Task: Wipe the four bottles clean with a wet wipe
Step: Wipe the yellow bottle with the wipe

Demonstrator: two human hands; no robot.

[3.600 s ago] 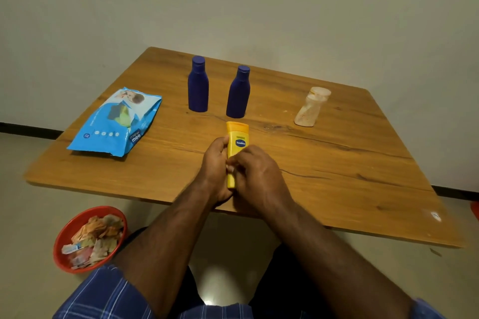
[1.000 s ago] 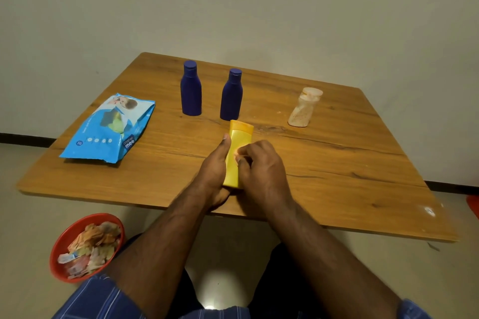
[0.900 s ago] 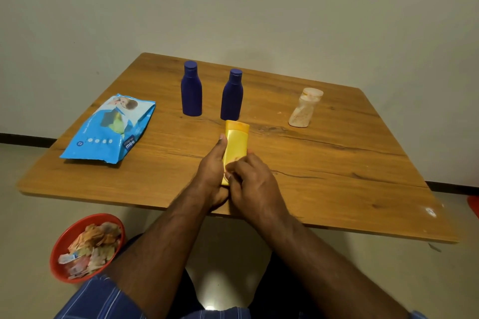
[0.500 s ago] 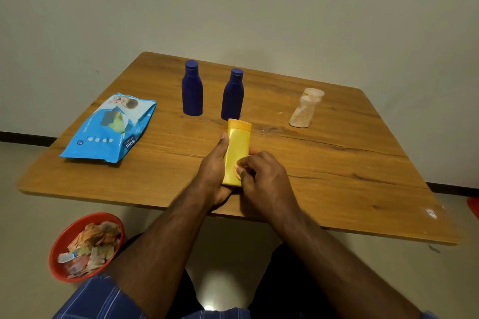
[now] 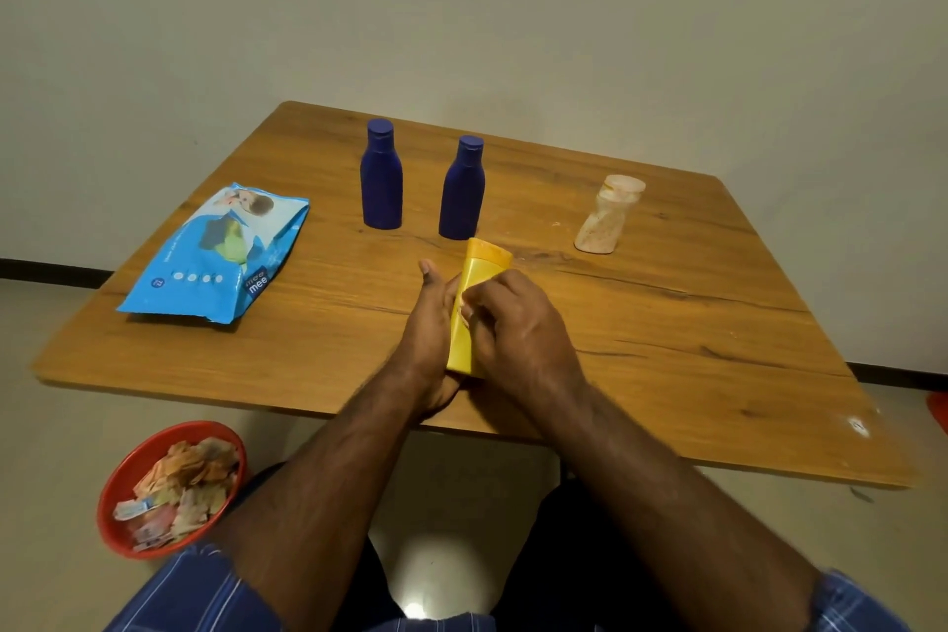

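My left hand [image 5: 430,323] grips a yellow bottle [image 5: 485,262] from its left side, holding it tilted over the near middle of the wooden table [image 5: 667,349]. My right hand [image 5: 518,323] lies over the bottle's front with curled fingers pressing a small pale wet wipe [image 5: 465,312] against it; most of the wipe is hidden. Two dark blue bottles [image 5: 381,180] [image 5: 461,193] stand upright side by side behind. A pale, smeared bottle [image 5: 605,216] stands alone at the back right.
A blue pack of wet wipes [image 5: 215,257] lies on the table's left side. On the floor at the near left sits a red bowl [image 5: 115,493] full of crumpled used wipes. A wall stands close behind the table.
The bottle's label, facing me 3.6 s ago, is now turned away. My right hand rubbed down the bottle and has slid back up toward its cap end. The other bottles stayed put.
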